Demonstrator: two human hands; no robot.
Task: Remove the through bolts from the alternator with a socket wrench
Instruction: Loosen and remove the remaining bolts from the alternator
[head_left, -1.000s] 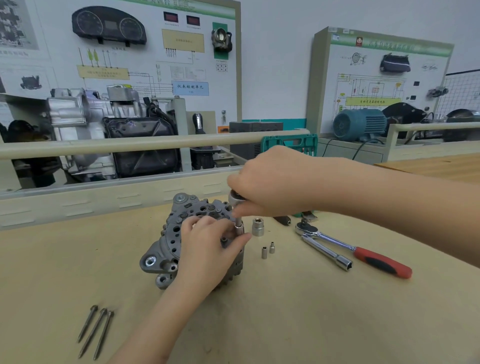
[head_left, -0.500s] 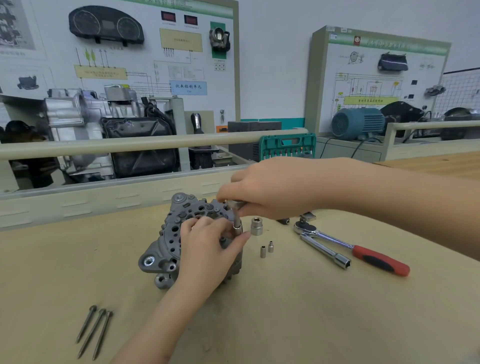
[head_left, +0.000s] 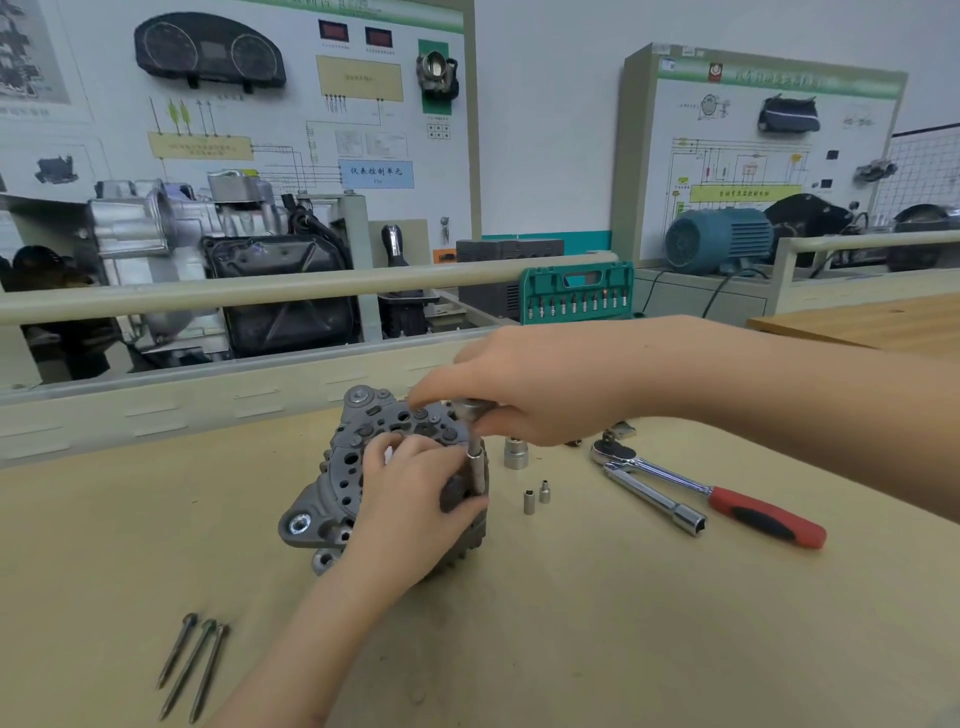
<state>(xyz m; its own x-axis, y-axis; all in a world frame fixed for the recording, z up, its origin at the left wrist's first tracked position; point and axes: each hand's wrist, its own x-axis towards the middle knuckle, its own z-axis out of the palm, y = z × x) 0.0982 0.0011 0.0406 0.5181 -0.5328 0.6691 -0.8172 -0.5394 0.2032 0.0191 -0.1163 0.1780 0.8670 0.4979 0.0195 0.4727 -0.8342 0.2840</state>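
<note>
A grey alternator stands on the wooden bench, its rear cover facing up. My left hand lies over its right side, thumb and fingers pinching the silver socket that stands upright at the alternator's right edge. My right hand grips the wrench head on top of that socket; the handle is hidden under my palm. Three long through bolts lie side by side on the bench at the lower left.
A red-handled ratchet and a chrome extension bar lie to the right. A large socket and two small sockets stand beside the alternator. A green tool case stands behind the bench rail.
My right hand has swung the wrench head leftwards over the alternator and lowered slightly. My left hand keeps its hold on the socket.
</note>
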